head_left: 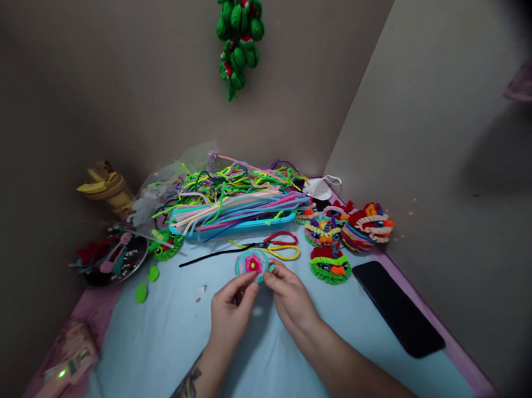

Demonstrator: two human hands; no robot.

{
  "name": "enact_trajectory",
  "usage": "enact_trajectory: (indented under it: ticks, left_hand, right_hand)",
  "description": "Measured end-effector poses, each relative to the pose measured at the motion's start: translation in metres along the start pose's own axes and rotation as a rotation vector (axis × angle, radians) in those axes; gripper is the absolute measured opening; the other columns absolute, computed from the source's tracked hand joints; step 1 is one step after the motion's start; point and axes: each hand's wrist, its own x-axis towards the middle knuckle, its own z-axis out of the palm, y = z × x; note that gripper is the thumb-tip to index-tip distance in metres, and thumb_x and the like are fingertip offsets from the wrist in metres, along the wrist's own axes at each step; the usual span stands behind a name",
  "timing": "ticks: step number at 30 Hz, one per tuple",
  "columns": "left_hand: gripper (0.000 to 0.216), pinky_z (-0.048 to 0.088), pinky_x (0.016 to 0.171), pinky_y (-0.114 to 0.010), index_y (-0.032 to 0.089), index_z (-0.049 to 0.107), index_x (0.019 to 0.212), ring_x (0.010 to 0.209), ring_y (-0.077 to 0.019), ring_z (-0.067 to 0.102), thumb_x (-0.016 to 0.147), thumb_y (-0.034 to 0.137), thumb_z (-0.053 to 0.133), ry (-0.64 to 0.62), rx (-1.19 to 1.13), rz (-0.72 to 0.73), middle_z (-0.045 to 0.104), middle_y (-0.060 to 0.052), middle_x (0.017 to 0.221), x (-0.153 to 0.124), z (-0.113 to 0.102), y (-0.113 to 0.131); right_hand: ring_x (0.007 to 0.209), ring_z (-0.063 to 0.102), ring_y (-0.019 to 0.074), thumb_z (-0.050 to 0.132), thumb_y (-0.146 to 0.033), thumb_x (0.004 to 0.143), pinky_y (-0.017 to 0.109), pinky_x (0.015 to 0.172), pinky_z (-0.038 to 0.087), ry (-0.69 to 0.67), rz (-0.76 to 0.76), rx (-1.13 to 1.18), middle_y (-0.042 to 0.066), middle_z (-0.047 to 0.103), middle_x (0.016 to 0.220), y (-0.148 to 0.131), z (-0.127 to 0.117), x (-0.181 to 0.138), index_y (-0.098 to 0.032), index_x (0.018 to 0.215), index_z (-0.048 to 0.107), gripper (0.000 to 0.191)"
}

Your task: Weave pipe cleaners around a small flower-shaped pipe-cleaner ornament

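Observation:
Between my hands, a little above the blue cloth, is a round coil of pipe cleaners [252, 262] with a yellow centre, pink-red middle and teal-lilac outer rings. My left hand [234, 303] pinches its lower edge with thumb and forefinger. At the right edge, my right hand [292, 293] grips it too, fingers curled around the rim. Just beyond the coil lie scissors [283, 246] with one red and one yellow handle loop. A black pipe cleaner [206, 257] stretches left from near their blades.
Behind is a blue tray [232, 230] heaped with pipe cleaners. Several finished pipe-cleaner faces [329, 265] sit to the right, beside a black phone [399, 308]. A pink glue gun [56, 386] lies front left, near a metal dish [111, 259]. Walls rise behind and right.

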Motion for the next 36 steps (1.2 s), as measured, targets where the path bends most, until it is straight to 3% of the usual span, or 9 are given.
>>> enact_trajectory:
  ticks: [3, 10, 17, 21, 25, 29, 36]
  left_hand:
    - [0.026, 0.047, 0.054, -0.023, 0.018, 0.074, 0.093, 0.054, -0.0131, 0.057, 0.07, 0.03, 0.07, 0.061, 0.08, 0.021, 0.07, -0.003, 0.068, 0.001, -0.002, 0.004]
    - [0.016, 0.045, 0.054, -0.022, 0.022, 0.075, 0.087, 0.054, -0.0116, 0.056, 0.074, 0.026, 0.067, 0.104, 0.217, 0.191, 0.071, -0.003, 0.074, 0.001, -0.006, 0.007]
    - [0.017, 0.048, 0.06, -0.024, 0.022, 0.075, 0.087, 0.064, -0.0155, 0.062, 0.073, 0.028, 0.067, 0.075, 0.15, 0.113, 0.073, -0.005, 0.08, 0.005, -0.007, -0.001]
    - [0.017, 0.048, 0.058, -0.024, 0.021, 0.075, 0.086, 0.063, -0.0162, 0.063, 0.073, 0.028, 0.067, 0.008, 0.124, 0.091, 0.073, -0.006, 0.077, 0.007, -0.009, 0.0]
    - [0.015, 0.047, 0.055, -0.024, 0.021, 0.076, 0.083, 0.057, -0.0148, 0.061, 0.073, 0.027, 0.066, -0.062, 0.13, 0.109, 0.073, -0.006, 0.074, 0.01, -0.011, 0.004]
    - [0.015, 0.047, 0.055, -0.024, 0.021, 0.075, 0.083, 0.057, -0.0147, 0.061, 0.073, 0.027, 0.065, -0.108, 0.127, 0.119, 0.073, -0.006, 0.075, 0.01, -0.011, 0.005]
    - [0.021, 0.045, 0.058, -0.024, 0.018, 0.072, 0.089, 0.062, -0.0149, 0.06, 0.078, 0.031, 0.059, -0.046, 0.039, 0.028, 0.072, -0.007, 0.085, 0.009, -0.014, 0.008]
  right_hand:
    - [0.102, 0.05, 0.0221, 0.071, -0.035, 0.069, 0.036, 0.093, 0.038, 0.0, -0.048, -0.149, 0.005, 0.055, 0.102, -0.002, -0.002, -0.002, -0.021, 0.07, 0.069, 0.014]
    - [0.107, 0.047, 0.0237, 0.069, -0.04, 0.07, 0.035, 0.091, 0.039, 0.03, -0.109, -0.292, 0.007, 0.048, 0.108, -0.004, 0.003, -0.009, -0.02, 0.068, 0.068, 0.02]
    - [0.106, 0.048, 0.0233, 0.067, -0.041, 0.073, 0.033, 0.088, 0.041, 0.064, -0.095, -0.329, 0.008, 0.049, 0.108, 0.003, 0.001, -0.009, -0.021, 0.074, 0.068, 0.021]
    - [0.108, 0.048, 0.0242, 0.068, -0.041, 0.072, 0.035, 0.092, 0.039, 0.08, -0.075, -0.289, 0.007, 0.052, 0.107, 0.001, -0.002, -0.005, -0.02, 0.068, 0.067, 0.021]
    - [0.105, 0.049, 0.0242, 0.07, -0.042, 0.07, 0.037, 0.093, 0.038, 0.029, -0.019, -0.206, 0.007, 0.053, 0.106, 0.004, -0.006, 0.0, -0.02, 0.064, 0.067, 0.023]
    - [0.102, 0.051, 0.024, 0.066, -0.045, 0.073, 0.038, 0.092, 0.04, -0.036, -0.046, -0.242, 0.008, 0.054, 0.104, 0.007, -0.009, 0.001, -0.021, 0.074, 0.07, 0.025]
    - [0.109, 0.049, 0.0255, 0.063, -0.046, 0.075, 0.038, 0.094, 0.038, -0.023, -0.102, -0.402, 0.008, 0.057, 0.107, 0.005, -0.005, 0.0, -0.021, 0.076, 0.069, 0.025]
